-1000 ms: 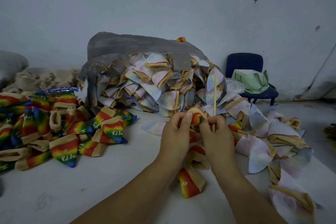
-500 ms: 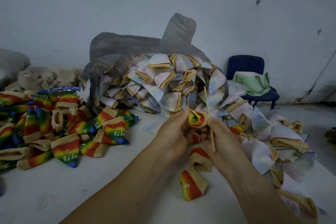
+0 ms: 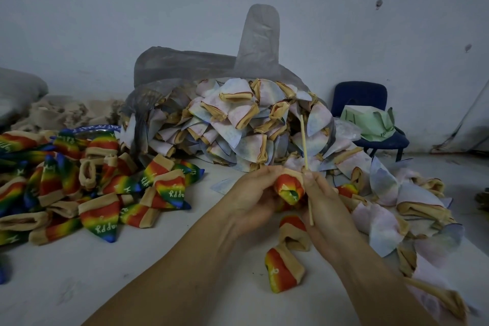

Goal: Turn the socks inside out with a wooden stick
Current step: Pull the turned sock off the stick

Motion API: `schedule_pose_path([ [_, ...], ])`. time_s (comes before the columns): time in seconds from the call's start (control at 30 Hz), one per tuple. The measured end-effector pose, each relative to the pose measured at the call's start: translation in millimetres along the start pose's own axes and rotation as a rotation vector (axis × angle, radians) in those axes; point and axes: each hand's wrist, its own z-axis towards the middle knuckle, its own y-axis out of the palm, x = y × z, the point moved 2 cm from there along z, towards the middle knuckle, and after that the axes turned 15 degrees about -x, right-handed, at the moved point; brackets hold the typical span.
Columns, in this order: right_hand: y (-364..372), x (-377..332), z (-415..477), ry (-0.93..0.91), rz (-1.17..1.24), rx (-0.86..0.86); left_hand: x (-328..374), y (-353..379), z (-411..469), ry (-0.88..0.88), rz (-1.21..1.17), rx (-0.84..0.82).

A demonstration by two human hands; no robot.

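Note:
My left hand (image 3: pixel 251 196) grips a small rainbow sock (image 3: pixel 288 188) with a tan cuff, held up in the middle of the view. My right hand (image 3: pixel 321 201) pinches the sock's cuff and holds a thin wooden stick (image 3: pixel 304 145), which stands nearly upright; its lower end pokes out below my fingers. Red and green fabric bulges out of the sock between my hands. Two more rainbow socks (image 3: pixel 284 272) lie on the white table (image 3: pixel 132 272) just below my hands.
A pile of rainbow socks (image 3: pixel 79 188) covers the table's left side. A grey plastic bag (image 3: pixel 201 66) spills pale inside-out socks (image 3: pixel 238 130) at the back and along the right (image 3: pixel 397 206). A blue chair (image 3: pixel 370 119) with a green bag stands by the wall.
More rainbow fabric has come out of the sock between my hands. The stick has shifted from a leftward tilt to nearly upright. My view has moved closer.

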Motion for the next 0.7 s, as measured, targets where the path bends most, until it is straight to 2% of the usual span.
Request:
schedule_pose_path([
  [0.07,4,2,1,0.0,0.014,-0.019,-2,1,0,0.033,-0.152,-0.004],
  [0.1,4,2,1,0.004,0.015,-0.018,-3,-1,-1,0.061,-0.113,0.022],
  [0.13,2,1,1,0.009,0.01,-0.008,-2,-3,0,0.106,0.024,0.062],
  [0.2,-3,-1,0,0.008,0.012,0.0,7,-2,-4,0.228,0.553,0.084],
  [0.3,-8,-5,-3,0.014,0.062,-0.035,12,5,-7,0.308,1.258,-0.062],
  [0.4,-5,-1,0,0.041,0.065,-0.035,2,1,-5,0.361,1.535,-0.13],
  [0.47,-4,2,2,0.077,0.071,-0.014,-1,-5,-6,0.389,1.507,-0.095],
  [0.53,-5,4,1,0.062,-0.048,-0.004,1,-10,-4,0.35,1.321,0.03],
  [0.57,-7,2,-1,0.033,-0.209,0.007,4,-14,-3,0.302,1.139,0.134],
  [0.63,-9,-6,-6,-0.058,-0.632,0.028,14,-22,-1,0.229,0.604,0.281],
  [0.7,-5,-10,-10,-0.134,-0.831,-0.059,26,-33,-2,0.227,0.125,0.257],
])
